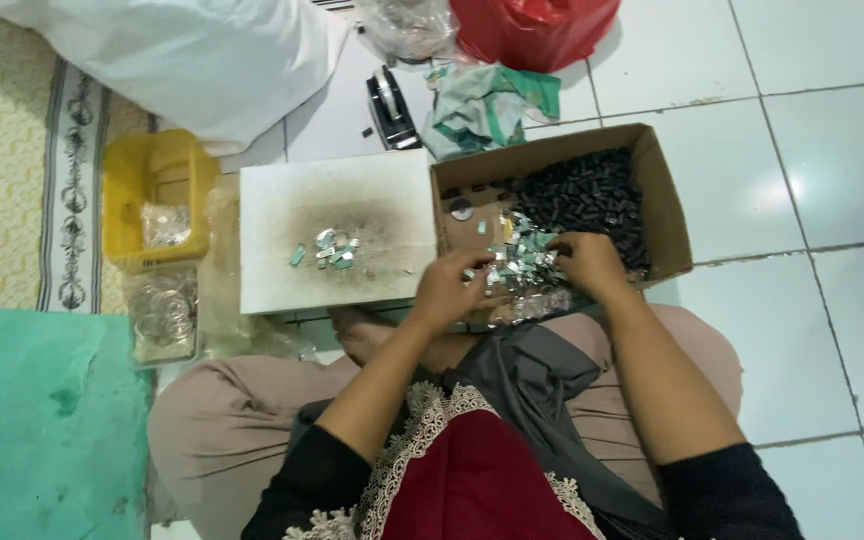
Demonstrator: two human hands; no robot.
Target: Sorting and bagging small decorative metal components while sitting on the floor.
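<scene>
Sorting through the cardboard box (667, 215), both my hands down in its near end. My left hand (447, 290) sits at the box's near-left corner, fingers curled over small silver and green foil scraps (522, 262); can't tell if it actually pinches one. My right hand (587, 262) rests on the same scrap pile toward the middle of the box, fingers bent down into it, grasp unclear too. The far half of the box is filled with small dark pieces (587, 195), too small to make out.

Left of the box, touching it, a white board (272, 205) with a sooty grey smudge in the middle and a small cluster of the same foil bits (334, 250) on it. Further left of the box, a yellow plastic tub (157, 170) with something clear inside, and just nearer than it a clear bag of round shiny things (164, 315).

Beyond the box: a black tape dispenser (390, 108), a crumpled green and white wrapper (492, 105), a red plastic bag (532, 30) cut off at the top edge, a clear bag (407, 25) beside it, and a big white sack (182, 55), also cut off.

White tiled floor (832, 150) right of the box. Patterned mat (22, 150) and green sheet (47, 420) far left. My forearms hide the box's near wall.
</scene>
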